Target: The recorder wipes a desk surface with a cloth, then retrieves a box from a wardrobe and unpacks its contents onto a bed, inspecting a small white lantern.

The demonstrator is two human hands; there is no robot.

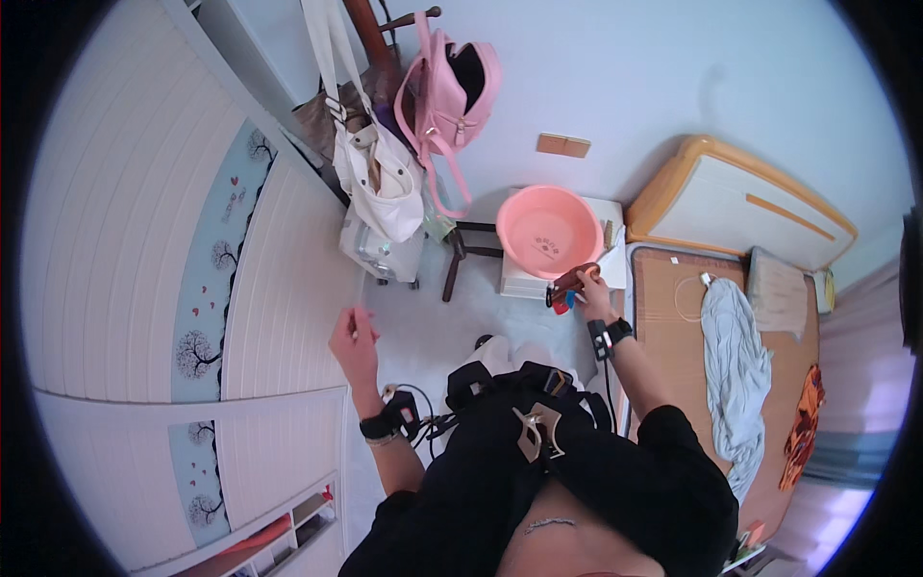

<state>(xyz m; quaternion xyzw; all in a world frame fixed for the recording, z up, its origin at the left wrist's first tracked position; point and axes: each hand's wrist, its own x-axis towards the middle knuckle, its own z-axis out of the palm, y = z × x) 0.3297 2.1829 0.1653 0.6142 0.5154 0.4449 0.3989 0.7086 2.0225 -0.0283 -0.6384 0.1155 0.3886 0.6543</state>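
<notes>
My right hand [594, 294] grips a small brown pouch [567, 285], just in front of the pink plastic basin [551, 223]. A black loop and small red and blue pieces hang at the pouch; their exact kind is too small to tell. The basin holds no visible contents and rests on a white bedside cabinet [614, 272]. Away to the left, beside the wardrobe's sliding door [288, 317], my left hand [353, 337] is raised with its fingers curled. Whether anything small is inside those fingers cannot be made out.
A pink backpack [461, 108], unzipped, and a white shoulder bag [382, 187] hang from a wooden coat stand [371, 36]. Below them stands a silver suitcase [378, 249]. At right, a bed with a brown mat [667, 324] bears a pale blanket [735, 368] and a pillow [779, 296].
</notes>
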